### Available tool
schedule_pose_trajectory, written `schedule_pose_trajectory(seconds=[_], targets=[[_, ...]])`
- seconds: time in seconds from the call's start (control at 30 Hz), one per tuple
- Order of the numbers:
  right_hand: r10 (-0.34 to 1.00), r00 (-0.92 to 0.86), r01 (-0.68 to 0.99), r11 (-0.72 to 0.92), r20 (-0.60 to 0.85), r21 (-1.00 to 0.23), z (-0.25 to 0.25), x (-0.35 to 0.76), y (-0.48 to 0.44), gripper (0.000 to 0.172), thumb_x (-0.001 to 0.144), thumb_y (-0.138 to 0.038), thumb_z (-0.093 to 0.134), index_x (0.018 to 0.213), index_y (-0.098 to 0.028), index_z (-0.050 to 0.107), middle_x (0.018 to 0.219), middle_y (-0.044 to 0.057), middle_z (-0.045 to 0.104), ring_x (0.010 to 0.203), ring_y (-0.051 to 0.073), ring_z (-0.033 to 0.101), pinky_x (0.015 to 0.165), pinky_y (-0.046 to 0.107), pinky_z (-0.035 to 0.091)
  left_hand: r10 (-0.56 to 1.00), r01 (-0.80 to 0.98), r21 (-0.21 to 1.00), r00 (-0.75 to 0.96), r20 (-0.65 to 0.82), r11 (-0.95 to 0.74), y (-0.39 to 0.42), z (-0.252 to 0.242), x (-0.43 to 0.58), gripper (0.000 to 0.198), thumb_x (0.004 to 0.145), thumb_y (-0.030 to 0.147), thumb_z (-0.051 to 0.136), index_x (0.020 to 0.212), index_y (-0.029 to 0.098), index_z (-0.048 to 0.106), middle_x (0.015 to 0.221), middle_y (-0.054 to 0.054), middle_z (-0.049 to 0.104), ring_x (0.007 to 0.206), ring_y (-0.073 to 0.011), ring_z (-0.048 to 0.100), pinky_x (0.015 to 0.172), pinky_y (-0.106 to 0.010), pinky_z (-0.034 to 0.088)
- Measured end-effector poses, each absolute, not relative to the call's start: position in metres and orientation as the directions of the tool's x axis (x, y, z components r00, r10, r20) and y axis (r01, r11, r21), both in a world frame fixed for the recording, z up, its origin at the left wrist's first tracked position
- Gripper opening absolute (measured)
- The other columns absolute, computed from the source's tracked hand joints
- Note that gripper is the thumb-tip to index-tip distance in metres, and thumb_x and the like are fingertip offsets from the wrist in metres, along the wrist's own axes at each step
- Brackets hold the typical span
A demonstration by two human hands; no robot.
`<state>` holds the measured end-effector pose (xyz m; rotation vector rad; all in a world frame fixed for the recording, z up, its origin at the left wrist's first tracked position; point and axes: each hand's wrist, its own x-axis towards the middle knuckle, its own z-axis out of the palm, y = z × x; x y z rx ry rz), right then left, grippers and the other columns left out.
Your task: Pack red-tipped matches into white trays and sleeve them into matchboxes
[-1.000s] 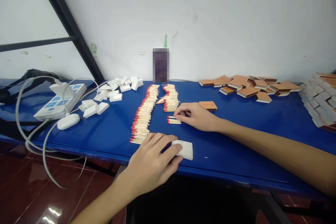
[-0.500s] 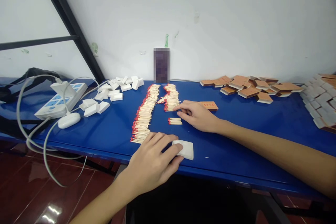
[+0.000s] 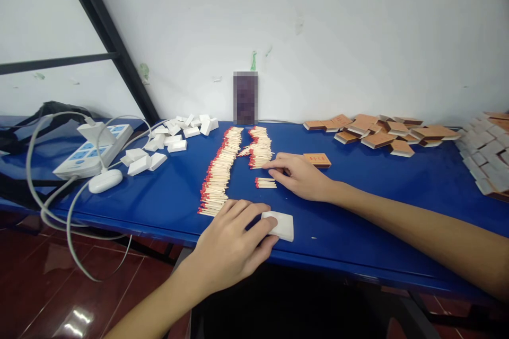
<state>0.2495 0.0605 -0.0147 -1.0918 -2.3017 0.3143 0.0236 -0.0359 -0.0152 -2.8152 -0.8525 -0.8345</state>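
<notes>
Pinching the white tray (image 3: 285,226) near the blue table's (image 3: 358,238) edge, the left hand (image 3: 234,243) rests, while the right hand (image 3: 300,175), its fingers gripping or not I can't tell, touches the shorter match row (image 3: 260,154), which a careless drag could scatter.

Blue desk (image 3: 159,190) right up against a scuffed white wall (image 3: 358,37), black angled frame (image 3: 96,13) on the left, glossy dark red tile floor (image 3: 40,280) catching glare.
</notes>
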Motion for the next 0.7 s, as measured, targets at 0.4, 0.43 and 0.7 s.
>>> schedule_pose_trajectory(seconds=[0.4,0.43,0.7], targets=[[0.746,-0.496,0.615,0.663,0.444,-0.427,-0.0167,0.2503,0.0611,0.025,0.096,-0.022,0.048,0.102,-0.018,0.072,0.078,0.003,0.059,0.067,0.015,0.052,0.065,0.028,0.037,0.49,0.526,0.089,0.701,0.518,-0.846,-0.0361,-0.0167,0.0227,0.013,0.098,0.023,0.053,0.108,0.018,0.061,0.116,-0.008,0.066,0.095,-0.0229,0.059,0.085,-0.04,0.048],[0.742,-0.5,0.617,0.667,0.446,-0.418,-0.0169,0.2504,0.0611,0.025,0.096,-0.022,0.048,0.101,-0.018,0.072,0.077,0.003,0.058,0.068,0.015,0.052,0.065,0.029,0.037,0.489,0.525,0.089,0.701,0.519,-0.847,-0.036,-0.0167,0.0228,0.013,0.098,0.023,0.053,0.108,0.018,0.061,0.116,-0.008,0.066,0.095,-0.023,0.059,0.085,-0.04,0.048],[0.747,-0.509,0.623,0.662,0.427,-0.415,-0.0162,0.2494,0.0593,0.027,0.096,-0.021,0.048,0.102,-0.018,0.074,0.079,0.004,0.057,0.069,0.016,0.054,0.065,0.028,0.038,0.489,0.529,0.082,0.701,0.519,-0.845,-0.0357,-0.0159,0.023,0.013,0.098,0.023,0.053,0.108,0.019,0.06,0.116,-0.008,0.066,0.095,-0.0227,0.059,0.086,-0.04,0.048]])
